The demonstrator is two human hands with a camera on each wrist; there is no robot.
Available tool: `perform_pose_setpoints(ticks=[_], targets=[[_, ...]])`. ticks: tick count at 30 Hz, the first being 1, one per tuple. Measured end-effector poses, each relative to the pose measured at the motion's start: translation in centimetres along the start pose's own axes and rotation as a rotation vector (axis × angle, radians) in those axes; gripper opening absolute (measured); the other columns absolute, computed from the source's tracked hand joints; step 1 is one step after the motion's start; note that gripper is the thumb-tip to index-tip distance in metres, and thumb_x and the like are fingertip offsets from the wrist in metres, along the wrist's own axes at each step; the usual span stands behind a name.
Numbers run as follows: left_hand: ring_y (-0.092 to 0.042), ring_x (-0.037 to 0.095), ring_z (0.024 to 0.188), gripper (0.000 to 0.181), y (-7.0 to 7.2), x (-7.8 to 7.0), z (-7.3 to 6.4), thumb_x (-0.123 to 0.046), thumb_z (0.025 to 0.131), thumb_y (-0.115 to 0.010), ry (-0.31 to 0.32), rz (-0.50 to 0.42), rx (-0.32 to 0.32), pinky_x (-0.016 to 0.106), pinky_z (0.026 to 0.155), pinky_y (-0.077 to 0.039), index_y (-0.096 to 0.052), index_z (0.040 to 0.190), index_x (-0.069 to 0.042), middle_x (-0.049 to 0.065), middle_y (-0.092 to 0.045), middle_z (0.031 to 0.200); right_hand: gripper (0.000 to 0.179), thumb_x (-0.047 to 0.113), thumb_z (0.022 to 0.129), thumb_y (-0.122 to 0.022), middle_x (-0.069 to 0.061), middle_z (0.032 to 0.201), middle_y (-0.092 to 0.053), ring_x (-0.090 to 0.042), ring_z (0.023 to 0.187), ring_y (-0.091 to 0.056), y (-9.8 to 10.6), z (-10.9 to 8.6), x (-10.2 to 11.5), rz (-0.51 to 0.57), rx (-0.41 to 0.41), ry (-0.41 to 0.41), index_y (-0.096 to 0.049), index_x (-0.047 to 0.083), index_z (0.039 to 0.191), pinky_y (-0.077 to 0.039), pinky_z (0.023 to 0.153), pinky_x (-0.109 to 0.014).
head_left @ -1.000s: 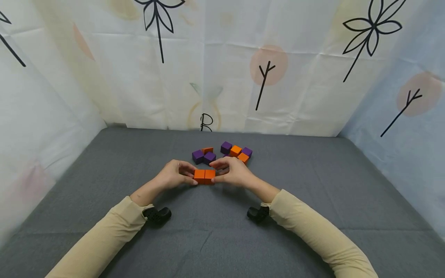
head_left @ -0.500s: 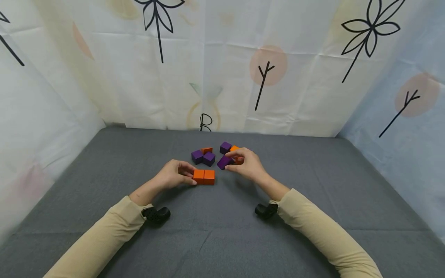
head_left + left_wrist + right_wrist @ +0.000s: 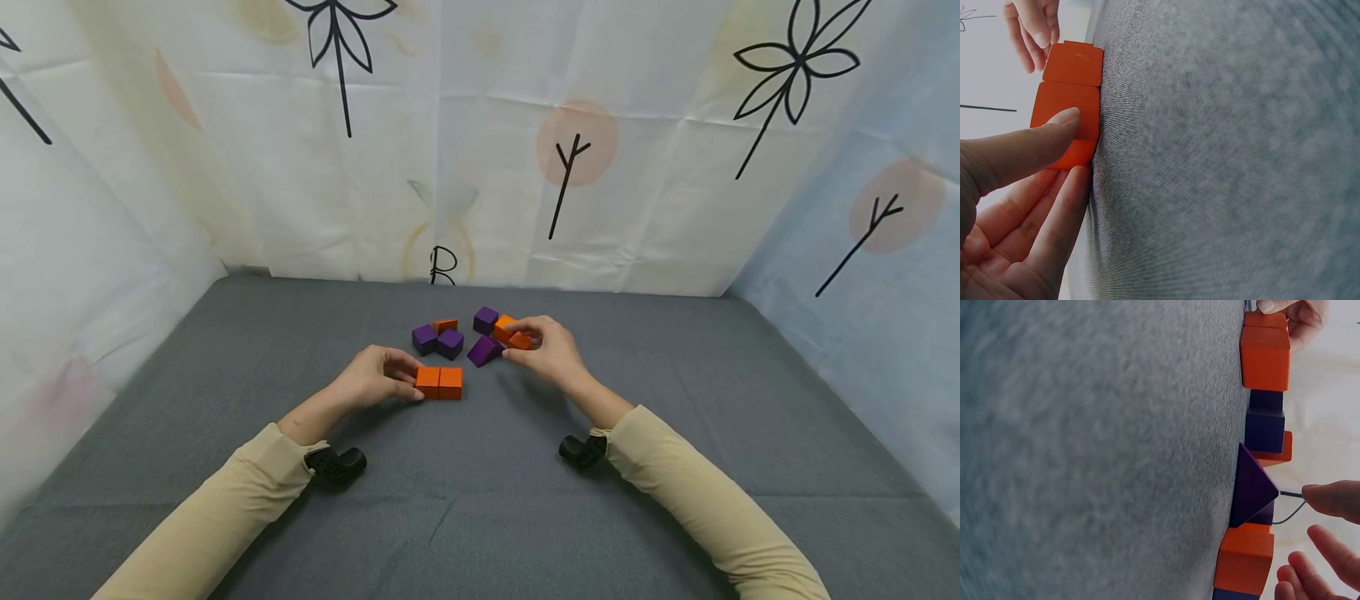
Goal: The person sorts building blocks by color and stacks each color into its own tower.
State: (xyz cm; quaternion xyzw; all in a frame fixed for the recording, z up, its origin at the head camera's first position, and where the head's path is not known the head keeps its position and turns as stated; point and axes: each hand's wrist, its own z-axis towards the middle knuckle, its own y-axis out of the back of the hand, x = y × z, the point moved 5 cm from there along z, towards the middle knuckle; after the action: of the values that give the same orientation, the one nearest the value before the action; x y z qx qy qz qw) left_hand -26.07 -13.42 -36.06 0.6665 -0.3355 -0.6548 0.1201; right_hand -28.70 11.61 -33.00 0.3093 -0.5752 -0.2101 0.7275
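Note:
Two orange cubes stand side by side, the left cube touching the right cube. My left hand pinches the left one; in the left wrist view its thumb lies on the cube's face. My right hand is over the right-hand group of blocks, thumb and fingers spread. Beside its fingertips are a purple triangular prism and an orange block. The right wrist view shows a gap between those fingers and the blocks.
Behind the cubes lie two purple blocks and an orange wedge-like piece. Another purple block and an orange one sit farther back right. Grey cloth covers the table; a patterned curtain hangs behind.
My right hand has left the right orange cube, reached the purple prism, then shifted right over the orange block. The prism now lies slightly apart. My left hand stays on its cube.

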Motion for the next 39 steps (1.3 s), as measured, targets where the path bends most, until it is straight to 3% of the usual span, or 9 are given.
perform_pose_setpoints(ticks=[11, 24, 30, 39], targets=[[-0.065, 0.021, 0.096, 0.038, -0.1, 0.1, 0.0, -0.009, 0.078, -0.078, 0.000, -0.010, 0.004, 0.036, 0.082, -0.052, -0.066, 0.113, 0.000, 0.013, -0.069, 0.107, 0.046, 0.014, 0.082, -0.074, -0.018, 0.128, -0.056, -0.036, 0.113, -0.055, 0.3, -0.2, -0.7, -0.043, -0.001, -0.056, -0.062, 0.003, 0.125, -0.045, 0.096, -0.046], [-0.065, 0.021, 0.096, 0.038, 0.0, 0.1, 0.1, -0.009, 0.078, -0.079, -0.004, -0.004, 0.009, 0.037, 0.083, -0.052, -0.066, 0.113, 0.000, 0.013, -0.070, 0.107, 0.037, 0.012, 0.081, -0.073, -0.015, 0.118, -0.057, -0.029, 0.101, -0.056, 0.2, 0.0, -1.3, -0.045, -0.019, -0.117, -0.067, 0.006, 0.117, -0.048, 0.083, -0.040], [-0.065, 0.021, 0.096, 0.038, 0.0, 0.0, 0.0, -0.009, 0.078, -0.079, 0.001, 0.001, 0.007, 0.038, 0.084, -0.052, -0.066, 0.113, 0.000, 0.014, -0.070, 0.107, 0.043, 0.011, 0.080, -0.076, -0.016, 0.115, -0.056, -0.026, 0.093, -0.056, 0.1, 0.3, -1.4, -0.080, -0.001, -0.135, -0.066, 0.005, 0.121, -0.047, 0.074, -0.034], [-0.065, 0.021, 0.096, 0.038, 0.0, 0.1, 0.0, -0.009, 0.078, -0.079, 0.005, 0.001, 0.005, 0.037, 0.083, -0.052, -0.066, 0.113, 0.000, 0.014, -0.070, 0.107, 0.038, 0.012, 0.081, -0.076, -0.016, 0.118, -0.057, -0.027, 0.097, -0.060, 0.0, 0.4, -1.7, -0.095, 0.045, -0.158, -0.067, 0.005, 0.118, -0.050, 0.079, -0.036]])
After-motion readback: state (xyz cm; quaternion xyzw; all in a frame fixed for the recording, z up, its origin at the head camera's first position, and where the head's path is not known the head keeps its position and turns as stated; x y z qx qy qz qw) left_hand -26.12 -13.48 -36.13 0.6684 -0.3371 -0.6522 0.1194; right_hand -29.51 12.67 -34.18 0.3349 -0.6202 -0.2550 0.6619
